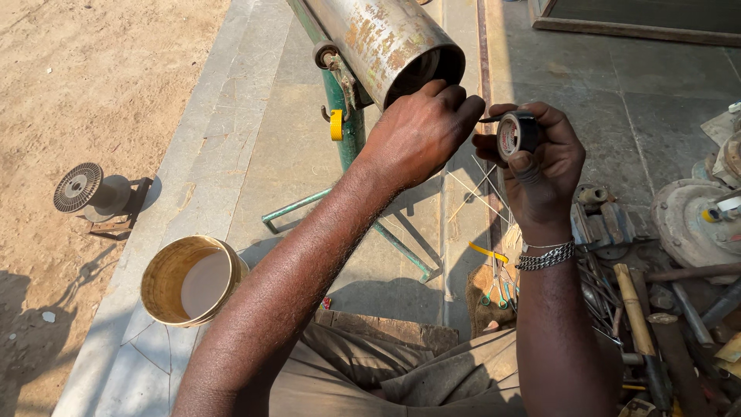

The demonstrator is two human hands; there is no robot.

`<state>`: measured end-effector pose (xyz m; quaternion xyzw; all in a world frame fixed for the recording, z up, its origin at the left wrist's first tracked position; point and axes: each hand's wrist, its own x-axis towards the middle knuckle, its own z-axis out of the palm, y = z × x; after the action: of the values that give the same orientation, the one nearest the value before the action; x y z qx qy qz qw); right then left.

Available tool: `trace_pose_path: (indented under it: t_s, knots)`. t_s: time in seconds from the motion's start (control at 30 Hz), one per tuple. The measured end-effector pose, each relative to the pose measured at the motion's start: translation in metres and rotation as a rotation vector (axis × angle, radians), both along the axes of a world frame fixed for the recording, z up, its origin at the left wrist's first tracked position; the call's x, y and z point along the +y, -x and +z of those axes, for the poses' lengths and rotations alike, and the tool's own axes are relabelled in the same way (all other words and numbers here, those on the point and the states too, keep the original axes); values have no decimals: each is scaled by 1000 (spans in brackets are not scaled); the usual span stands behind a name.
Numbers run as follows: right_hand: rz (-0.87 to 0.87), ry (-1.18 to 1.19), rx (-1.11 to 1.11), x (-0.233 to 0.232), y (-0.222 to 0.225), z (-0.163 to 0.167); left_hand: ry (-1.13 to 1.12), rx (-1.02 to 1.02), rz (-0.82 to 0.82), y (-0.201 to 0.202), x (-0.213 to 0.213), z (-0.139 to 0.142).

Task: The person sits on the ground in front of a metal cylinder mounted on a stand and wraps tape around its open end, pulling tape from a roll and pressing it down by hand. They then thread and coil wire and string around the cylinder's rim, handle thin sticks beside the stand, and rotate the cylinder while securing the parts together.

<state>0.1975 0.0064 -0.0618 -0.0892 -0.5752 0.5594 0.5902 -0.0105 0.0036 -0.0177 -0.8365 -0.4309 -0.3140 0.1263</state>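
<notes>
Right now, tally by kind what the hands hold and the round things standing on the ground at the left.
Rolls of black tape, held in the right hand with the left hand pinching its end: 1
Buckets: 1
Wire spools: 1
Total: 3

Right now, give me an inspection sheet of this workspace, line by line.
Surface: grey stone paving, sunlit, with sandy ground to one side.
Job's things: roll of black tape held up before a rusty metal cylinder on a green stand.
Clutter: pile of metal tools, pliers, empty bucket, small spool.
Grippers: right hand grips the roll; left hand pinches at the tape's loose end.
Cables: thin pale wires under the hands.
Surroundings: door frame edge at the top.
</notes>
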Motion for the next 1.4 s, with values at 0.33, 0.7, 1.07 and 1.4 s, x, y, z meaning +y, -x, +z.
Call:
trace_pose_path:
  t_s: [0.33, 0.7, 1.07, 1.4]
  knots:
    - [-28, 42, 107, 2, -7, -13, -15, -92, -27, 1, -2, 0]
    - [-377, -40, -280, 32, 41, -30, 84, -243, -39, 6, -7, 4]
    - [-443, -101, -369, 17, 39, -15, 3, -177, -5, 8, -5, -4]
    - [-337, -46, -301, 21, 40, -13, -17, -103, 41, 8, -4, -9]
